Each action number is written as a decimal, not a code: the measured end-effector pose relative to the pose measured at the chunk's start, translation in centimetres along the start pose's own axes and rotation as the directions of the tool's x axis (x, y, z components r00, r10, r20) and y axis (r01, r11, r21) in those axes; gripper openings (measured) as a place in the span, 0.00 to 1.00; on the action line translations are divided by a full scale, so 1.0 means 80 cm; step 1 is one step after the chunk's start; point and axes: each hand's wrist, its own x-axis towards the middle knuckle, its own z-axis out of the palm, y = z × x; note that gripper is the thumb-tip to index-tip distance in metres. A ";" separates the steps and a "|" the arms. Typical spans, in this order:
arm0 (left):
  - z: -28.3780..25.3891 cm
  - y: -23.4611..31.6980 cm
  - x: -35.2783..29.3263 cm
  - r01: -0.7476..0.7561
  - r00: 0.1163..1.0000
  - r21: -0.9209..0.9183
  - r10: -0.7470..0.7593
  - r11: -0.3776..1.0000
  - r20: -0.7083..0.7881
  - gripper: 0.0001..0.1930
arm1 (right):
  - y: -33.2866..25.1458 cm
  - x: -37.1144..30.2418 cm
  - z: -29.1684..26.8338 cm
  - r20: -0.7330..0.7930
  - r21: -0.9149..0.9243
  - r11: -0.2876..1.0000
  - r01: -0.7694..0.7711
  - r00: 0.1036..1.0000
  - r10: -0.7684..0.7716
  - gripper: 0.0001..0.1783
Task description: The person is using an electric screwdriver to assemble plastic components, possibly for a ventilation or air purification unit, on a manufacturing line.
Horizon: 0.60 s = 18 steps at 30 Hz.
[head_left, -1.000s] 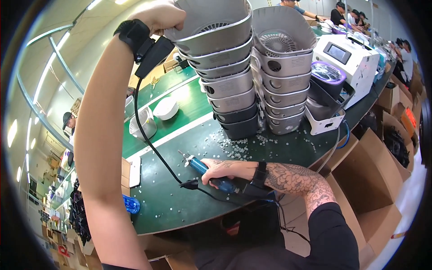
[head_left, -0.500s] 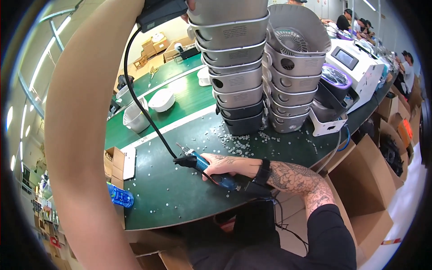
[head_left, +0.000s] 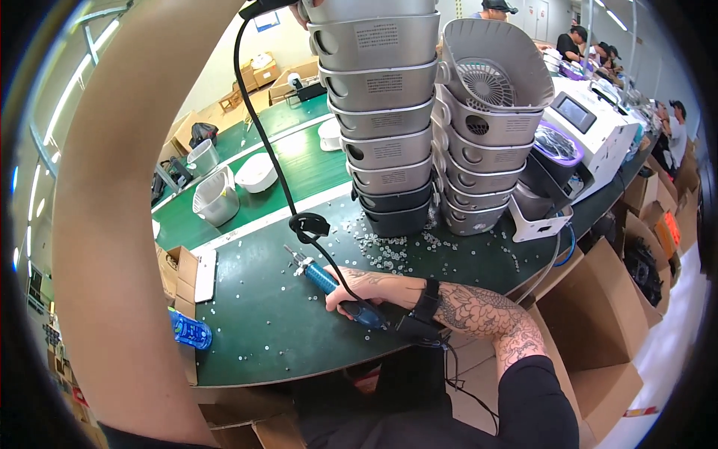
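My right hand (head_left: 350, 292) is closed around a blue electric screwdriver (head_left: 320, 278) low over the green worktop, its bit pointing away to the left. My left arm (head_left: 112, 224) reaches up along the left side. Only a bit of my left hand (head_left: 301, 15) shows at the top edge, beside the upper part of a tall stack of grey plastic baskets (head_left: 389, 86); its grip is cut off by the frame. From a black band (head_left: 262, 7) at my left wrist hangs a black cable (head_left: 265, 127) with a dark strap (head_left: 310, 224) on it.
Many small metal parts (head_left: 378, 251) lie scattered on the worktop (head_left: 254, 322). A second basket stack (head_left: 490, 150) stands to the right, by a white machine (head_left: 591, 123). A blue bottle (head_left: 192, 331) lies at left. Open cardboard boxes (head_left: 598, 314) stand at right; people work farther back.
My left arm has shifted left and upward in the picture. The cable's strap has risen clear of the screwdriver. My right hand still holds the screwdriver, slightly lower left.
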 end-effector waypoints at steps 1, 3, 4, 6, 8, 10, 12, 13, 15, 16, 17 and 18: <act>0.004 0.000 0.004 0.016 1.000 -0.023 -0.016 1.000 -0.007 0.20 | 0.009 0.006 -0.004 0.007 0.018 0.999 0.028 1.000 -0.028 0.27; 0.010 -0.003 0.008 0.057 0.998 -0.065 -0.058 0.996 -0.014 0.20 | 0.016 0.011 -0.004 0.020 0.038 0.998 0.055 0.998 -0.056 0.27; 0.012 -0.006 0.008 0.083 0.996 -0.082 -0.084 0.993 -0.014 0.20 | 0.016 0.013 -0.003 0.018 0.008 0.999 0.046 0.999 -0.046 0.31; 0.016 -0.010 0.010 0.125 0.992 -0.118 -0.127 0.985 -0.015 0.20 | 0.005 0.001 0.000 0.024 -0.021 1.000 0.023 0.999 -0.023 0.36; 0.020 -0.015 0.012 0.160 0.986 -0.155 -0.164 0.975 -0.017 0.20 | 0.005 0.006 0.000 0.007 -0.027 1.000 0.014 1.000 -0.014 0.36; 0.027 -0.021 0.010 0.206 0.977 -0.198 -0.213 0.958 -0.015 0.20 | 0.007 0.006 0.002 0.000 -0.034 0.999 -0.006 1.000 0.006 0.36; 0.032 -0.027 0.007 0.250 0.965 -0.238 -0.261 0.939 -0.016 0.20 | 0.007 0.004 0.000 0.006 0.009 1.000 -0.008 1.000 0.008 0.35; 0.032 -0.029 0.005 0.270 0.958 -0.257 -0.285 0.928 -0.019 0.20 | 0.007 0.004 -0.001 0.007 0.028 1.000 -0.008 1.000 0.008 0.34; 0.034 -0.037 -0.006 0.321 0.940 -0.292 -0.342 0.901 -0.022 0.19 | 0.016 0.014 -0.002 0.032 0.041 0.999 0.031 0.999 -0.032 0.32; 0.035 -0.043 -0.016 0.351 0.926 -0.307 -0.376 0.884 -0.022 0.19 | 0.018 0.018 -0.001 0.046 0.051 0.997 0.050 0.998 -0.052 0.32; 0.036 -0.049 -0.027 0.384 0.911 -0.322 -0.412 0.865 -0.020 0.19 | 0.020 0.024 0.001 0.064 0.061 0.996 0.067 0.995 -0.071 0.32; 0.038 -0.052 -0.037 0.415 0.894 -0.339 -0.447 0.844 -0.017 0.19 | 0.023 0.027 -0.003 0.060 0.031 0.998 0.050 0.997 -0.052 0.33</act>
